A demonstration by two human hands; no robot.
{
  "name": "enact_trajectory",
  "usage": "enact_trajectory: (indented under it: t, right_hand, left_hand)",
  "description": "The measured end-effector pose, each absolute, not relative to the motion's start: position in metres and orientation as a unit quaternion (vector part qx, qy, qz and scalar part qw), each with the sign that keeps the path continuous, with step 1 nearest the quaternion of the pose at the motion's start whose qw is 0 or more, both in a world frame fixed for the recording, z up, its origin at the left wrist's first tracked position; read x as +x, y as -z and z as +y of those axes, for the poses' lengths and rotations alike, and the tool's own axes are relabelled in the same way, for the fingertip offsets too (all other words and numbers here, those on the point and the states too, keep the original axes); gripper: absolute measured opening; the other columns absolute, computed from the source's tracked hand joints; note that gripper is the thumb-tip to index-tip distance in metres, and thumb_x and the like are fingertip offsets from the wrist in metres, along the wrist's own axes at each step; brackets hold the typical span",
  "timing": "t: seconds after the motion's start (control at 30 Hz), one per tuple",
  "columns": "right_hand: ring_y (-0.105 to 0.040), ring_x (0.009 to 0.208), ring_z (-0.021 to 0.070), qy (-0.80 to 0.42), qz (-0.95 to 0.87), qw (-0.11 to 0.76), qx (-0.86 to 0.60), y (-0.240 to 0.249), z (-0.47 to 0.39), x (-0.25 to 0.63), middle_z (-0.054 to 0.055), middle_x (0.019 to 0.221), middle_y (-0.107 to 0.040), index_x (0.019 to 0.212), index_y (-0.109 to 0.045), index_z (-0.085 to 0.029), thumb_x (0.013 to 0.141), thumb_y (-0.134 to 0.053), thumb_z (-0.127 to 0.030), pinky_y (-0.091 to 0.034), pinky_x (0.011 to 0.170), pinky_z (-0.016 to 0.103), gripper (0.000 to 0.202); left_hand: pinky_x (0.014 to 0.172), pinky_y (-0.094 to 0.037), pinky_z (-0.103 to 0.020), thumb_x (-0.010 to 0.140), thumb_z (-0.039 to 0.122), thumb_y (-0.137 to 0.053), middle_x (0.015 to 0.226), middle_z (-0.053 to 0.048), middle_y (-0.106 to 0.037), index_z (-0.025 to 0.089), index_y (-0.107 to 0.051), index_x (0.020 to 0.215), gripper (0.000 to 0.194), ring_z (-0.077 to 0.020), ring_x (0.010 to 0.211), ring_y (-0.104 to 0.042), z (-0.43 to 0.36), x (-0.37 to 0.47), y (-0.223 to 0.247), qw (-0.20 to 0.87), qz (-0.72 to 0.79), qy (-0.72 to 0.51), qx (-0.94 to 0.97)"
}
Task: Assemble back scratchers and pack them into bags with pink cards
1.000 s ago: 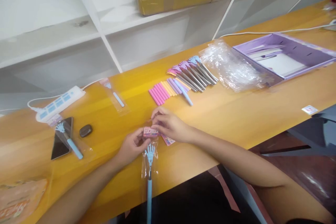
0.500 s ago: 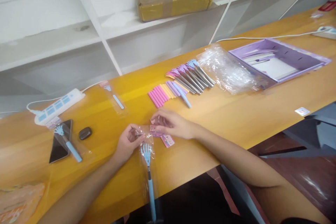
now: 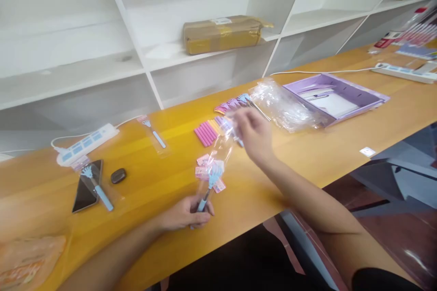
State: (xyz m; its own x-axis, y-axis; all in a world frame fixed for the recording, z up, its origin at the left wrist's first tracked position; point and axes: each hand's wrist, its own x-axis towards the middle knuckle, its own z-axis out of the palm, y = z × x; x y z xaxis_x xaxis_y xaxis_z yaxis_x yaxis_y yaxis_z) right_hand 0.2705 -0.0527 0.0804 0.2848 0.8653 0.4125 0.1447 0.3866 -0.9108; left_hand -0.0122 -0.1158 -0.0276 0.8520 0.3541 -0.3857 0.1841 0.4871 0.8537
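Observation:
My left hand [image 3: 194, 213] is closed round the blue handle of a back scratcher [image 3: 215, 175], its hand-shaped head tilted up and to the right. A clear plastic bag [image 3: 221, 148] surrounds the head and stretches toward my right hand [image 3: 253, 134], whose fingers, blurred by motion, pinch the bag's upper end. Behind the scratcher lie several small pink printed cards [image 3: 202, 172]. Just beyond them is a row of pink, yellow and purple handle sleeves [image 3: 205, 133], partly covered by my right hand. Several back scratchers with metal rods [image 3: 243, 98] lie behind that hand.
A heap of clear bags [image 3: 287, 109] touches the purple box [image 3: 362, 109]. On the left are two bagged blue back scratchers [image 3: 159, 139], a phone [image 3: 82, 193], a small black case [image 3: 118, 176] and a power strip [image 3: 88, 144]. A taped carton [image 3: 223, 36] sits on the shelf.
My left hand has shifted from the bag's top to the scratcher's handle. My right hand has left the cards and risen with the bag's upper end. The scratcher is lifted; the camera view has shifted.

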Motion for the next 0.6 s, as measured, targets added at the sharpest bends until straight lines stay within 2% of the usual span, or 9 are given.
enact_trajectory:
  t: [0.07, 0.17, 0.23, 0.3, 0.37, 0.4, 0.43, 0.5, 0.6]
  right_hand:
    - [-0.048, 0.061, 0.0104, -0.274, -0.523, 0.663, -0.46, -0.091, -0.057, 0.276, -0.001, 0.08, -0.056, 0.1, -0.065, -0.025, 0.102, -0.068, -0.058, -0.042, 0.055, 0.026, 0.033]
    - [-0.059, 0.075, 0.013, -0.384, -0.618, 0.545, -0.416, -0.088, -0.066, 0.272, 0.002, 0.09, -0.066, 0.098, -0.07, -0.023, 0.095, -0.078, -0.055, -0.05, 0.066, 0.028, 0.033]
    - [-0.064, 0.082, 0.0152, -0.411, -0.634, 0.511, -0.41, -0.084, -0.065, 0.28, 0.003, 0.092, -0.07, 0.094, -0.072, -0.021, 0.096, -0.078, -0.052, -0.053, 0.075, 0.031, 0.031]
    - [-0.063, 0.082, 0.0145, -0.366, -0.589, 0.578, -0.431, -0.089, -0.05, 0.313, 0.003, 0.091, -0.07, 0.094, -0.073, -0.021, 0.1, -0.075, -0.041, -0.052, 0.078, 0.032, 0.022]
    - [-0.059, 0.074, 0.0109, -0.259, -0.512, 0.674, -0.465, -0.106, -0.021, 0.369, 0.001, 0.084, -0.066, 0.099, -0.075, -0.019, 0.102, -0.071, -0.021, -0.048, 0.077, 0.03, 0.005]
    - [-0.054, 0.067, 0.0079, -0.209, -0.484, 0.68, -0.509, -0.117, -0.003, 0.401, -0.001, 0.078, -0.062, 0.108, -0.076, -0.017, 0.104, -0.065, -0.01, -0.045, 0.075, 0.03, 0.014]
    - [-0.05, 0.063, 0.0059, -0.168, -0.474, 0.652, -0.567, -0.127, 0.015, 0.434, -0.003, 0.075, -0.06, 0.116, -0.075, -0.013, 0.106, -0.057, -0.004, -0.041, 0.074, 0.031, 0.023]
    - [-0.05, 0.068, 0.0018, -0.119, -0.488, 0.541, -0.674, -0.142, 0.048, 0.492, 0.004, 0.088, -0.07, 0.132, -0.071, -0.004, 0.109, -0.052, -0.006, -0.038, 0.078, 0.035, 0.03]
    - [-0.051, 0.071, -0.0017, -0.079, -0.461, 0.412, -0.782, -0.136, 0.084, 0.545, 0.015, 0.098, -0.077, 0.103, -0.074, 0.008, 0.099, -0.062, -0.009, -0.032, 0.074, 0.04, 0.021]
  left_hand:
    - [0.052, -0.034, -0.021, 0.09, 0.066, -0.08, 0.067, 0.008, -0.049, 0.018, -0.06, 0.105, 0.054, -0.0061, 0.053, -0.04, -0.113, -0.013, 0.03, 0.815, 0.262, -0.06, 0.514]
    - [0.051, -0.03, -0.023, 0.095, 0.07, -0.071, 0.068, 0.007, -0.05, 0.018, -0.059, 0.105, 0.054, -0.0065, 0.052, -0.036, -0.111, -0.013, 0.03, 0.809, 0.258, -0.047, 0.526]
    - [0.053, -0.032, -0.023, 0.097, 0.07, -0.069, 0.07, 0.006, -0.052, 0.018, -0.059, 0.107, 0.053, -0.0072, 0.055, -0.039, -0.111, -0.013, 0.027, 0.804, 0.263, -0.039, 0.533]
    - [0.057, -0.035, -0.023, 0.098, 0.067, -0.069, 0.072, 0.006, -0.053, 0.018, -0.059, 0.11, 0.052, -0.0077, 0.058, -0.042, -0.111, -0.014, 0.024, 0.8, 0.263, -0.026, 0.539]
    - [0.058, -0.035, -0.023, 0.099, 0.066, -0.067, 0.074, 0.006, -0.053, 0.018, -0.06, 0.113, 0.051, -0.008, 0.06, -0.042, -0.111, -0.014, 0.021, 0.799, 0.262, -0.014, 0.541]
    - [0.059, -0.035, -0.023, 0.1, 0.067, -0.066, 0.075, 0.005, -0.053, 0.017, -0.06, 0.114, 0.052, -0.0081, 0.061, -0.043, -0.111, -0.014, 0.02, 0.8, 0.263, -0.009, 0.539]
    - [0.059, -0.035, -0.023, 0.101, 0.067, -0.064, 0.076, 0.005, -0.054, 0.017, -0.06, 0.114, 0.052, -0.0083, 0.061, -0.043, -0.11, -0.014, 0.019, 0.802, 0.266, -0.006, 0.534]
    - [0.059, -0.036, -0.023, 0.101, 0.069, -0.062, 0.077, 0.004, -0.055, 0.017, -0.06, 0.115, 0.054, -0.0086, 0.062, -0.043, -0.109, -0.013, 0.019, 0.808, 0.272, 0.0, 0.523]
    - [0.061, -0.037, -0.023, 0.101, 0.07, -0.062, 0.078, 0.003, -0.057, 0.018, -0.061, 0.115, 0.054, -0.0091, 0.064, -0.045, -0.107, -0.014, 0.02, 0.813, 0.273, 0.009, 0.514]
